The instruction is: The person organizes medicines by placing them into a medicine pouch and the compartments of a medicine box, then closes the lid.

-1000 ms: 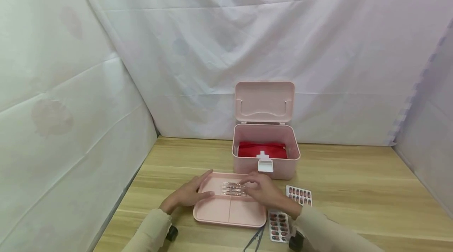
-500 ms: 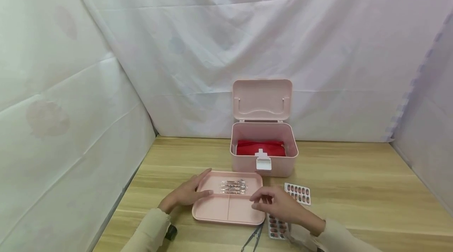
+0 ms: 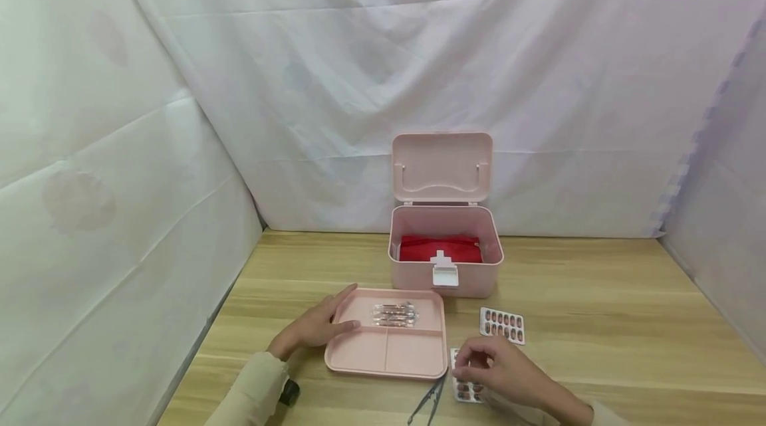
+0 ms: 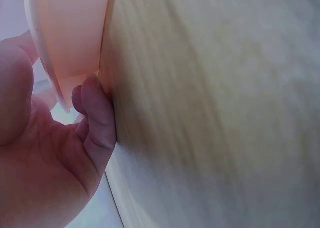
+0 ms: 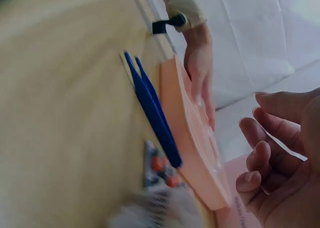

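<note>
My left hand (image 3: 317,326) holds the left side of a pink divided tray (image 3: 359,363), thumb over the rim and the other fingers along the outer wall. Several slim, clear, shiny tubes or packets (image 3: 395,315) lie in the tray's long back compartment. To the tray's right, my right hand (image 3: 503,369) hovers over a capsule blister pack (image 3: 469,396), partly covering it. Its fingers are loosely bent, with nothing seen between them in the right wrist view. Blue tweezers (image 5: 152,112) lie beside the tray's front right corner.
Behind the tray stands a pink first-aid box (image 3: 445,276), lid up, with a red pouch (image 3: 413,250) inside. A second blister pack (image 3: 501,326) lies to its front right. A crumpled clear plastic bag (image 5: 160,208) shows near the right wrist. White cloth walls (image 3: 323,180) enclose the table.
The right hand has left the clear tubes in the tray and moved right and toward the front, over the nearer blister pack. The left hand has stayed on the tray.
</note>
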Tool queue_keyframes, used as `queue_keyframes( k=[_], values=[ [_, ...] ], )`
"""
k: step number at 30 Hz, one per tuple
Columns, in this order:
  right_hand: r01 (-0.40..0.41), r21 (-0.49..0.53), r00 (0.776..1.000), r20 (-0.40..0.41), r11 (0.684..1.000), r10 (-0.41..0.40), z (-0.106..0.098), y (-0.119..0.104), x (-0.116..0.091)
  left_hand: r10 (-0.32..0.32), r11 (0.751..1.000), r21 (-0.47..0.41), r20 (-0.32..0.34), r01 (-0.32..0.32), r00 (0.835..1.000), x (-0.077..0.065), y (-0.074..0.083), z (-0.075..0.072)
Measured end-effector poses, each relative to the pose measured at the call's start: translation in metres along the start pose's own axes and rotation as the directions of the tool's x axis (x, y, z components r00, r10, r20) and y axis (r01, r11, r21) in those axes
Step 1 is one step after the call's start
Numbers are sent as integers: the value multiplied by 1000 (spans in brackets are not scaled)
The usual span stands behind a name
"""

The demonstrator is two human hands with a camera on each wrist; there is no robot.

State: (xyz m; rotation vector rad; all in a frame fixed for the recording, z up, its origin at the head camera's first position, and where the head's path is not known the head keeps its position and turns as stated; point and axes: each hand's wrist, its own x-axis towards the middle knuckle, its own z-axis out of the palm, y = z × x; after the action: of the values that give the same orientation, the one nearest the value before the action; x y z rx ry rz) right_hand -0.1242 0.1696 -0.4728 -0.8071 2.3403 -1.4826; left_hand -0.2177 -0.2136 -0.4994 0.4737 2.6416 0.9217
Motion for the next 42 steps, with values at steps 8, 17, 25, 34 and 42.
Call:
queue_keyframes(
  k=[8, 17, 25, 34, 42],
  values=[
    [44, 236, 988, 136, 971, -78, 28, 9, -23, -9, 1000, -9, -5, 9, 1000, 1, -3, -1],
    [-31, 158, 996, 83, 987, 18, 29, 26, -21, 1, 1000, 2, -3, -1, 1000, 1, -3, -1],
    [-11, 5, 997, -79, 1000, 11, 32, 30, -11, -10, 1000, 2, 4, 10, 1000, 1, -3, 0],
    [-39, -115, 987, -162, 993, 20, 38, 32, 1, 3, 1000, 2, 5, -3, 1000, 1, -2, -1],
    [-42, -288, 987, -159, 957, -4, 38, 30, 10, 5, 1000, 1, 2, -5, 1000, 1, -2, 0]
  ],
)
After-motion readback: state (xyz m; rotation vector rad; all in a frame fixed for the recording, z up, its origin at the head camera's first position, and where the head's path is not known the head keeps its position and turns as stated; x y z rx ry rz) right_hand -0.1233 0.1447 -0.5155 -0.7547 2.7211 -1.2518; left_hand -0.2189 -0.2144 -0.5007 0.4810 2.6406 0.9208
